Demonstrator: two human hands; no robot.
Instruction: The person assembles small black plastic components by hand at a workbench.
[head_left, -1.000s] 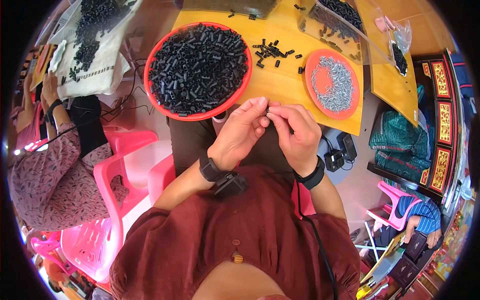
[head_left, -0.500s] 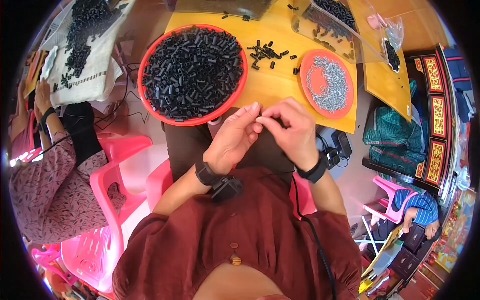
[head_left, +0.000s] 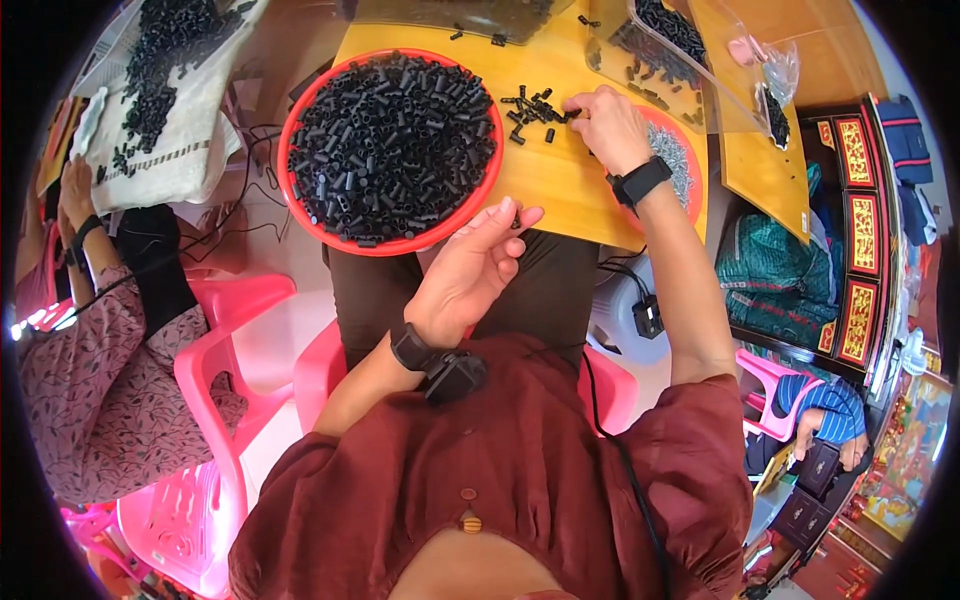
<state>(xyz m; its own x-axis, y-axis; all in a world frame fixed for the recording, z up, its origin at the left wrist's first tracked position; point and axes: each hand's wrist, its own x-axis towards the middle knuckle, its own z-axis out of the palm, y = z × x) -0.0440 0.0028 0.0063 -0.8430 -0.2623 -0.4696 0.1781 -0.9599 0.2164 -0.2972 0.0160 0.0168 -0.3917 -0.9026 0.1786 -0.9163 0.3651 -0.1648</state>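
Observation:
My left hand (head_left: 470, 268) is raised over my lap, just off the near right rim of a red basin (head_left: 493, 180) heaped with short black tubular pieces (head_left: 390, 150). Between its thumb and index finger is a small black piece (head_left: 516, 216), mostly covered by the fingertips. Farther right, my right hand (head_left: 612, 130) reaches over the yellow table to a loose group of black pieces (head_left: 535, 108). Its fingers are pinched together at the group's right side; what they grip, if anything, is hidden. Beneath that wrist lies an orange-red plate (head_left: 690, 130) of small silvery metal parts (head_left: 668, 155), partly covered.
Clear plastic bins (head_left: 655, 60) with black pieces stand at the table's (head_left: 560, 190) far side. On the left, another person's hand (head_left: 76, 190) is near a white cloth (head_left: 180, 160) bearing more pieces. A pink chair (head_left: 215, 400) stands beside me; green sacks (head_left: 775, 260) lie right.
My right hand has parted from the left and moved away over the table to the loose black pieces, now covering part of the plate. The left hand stays nearly in place, still pinching.

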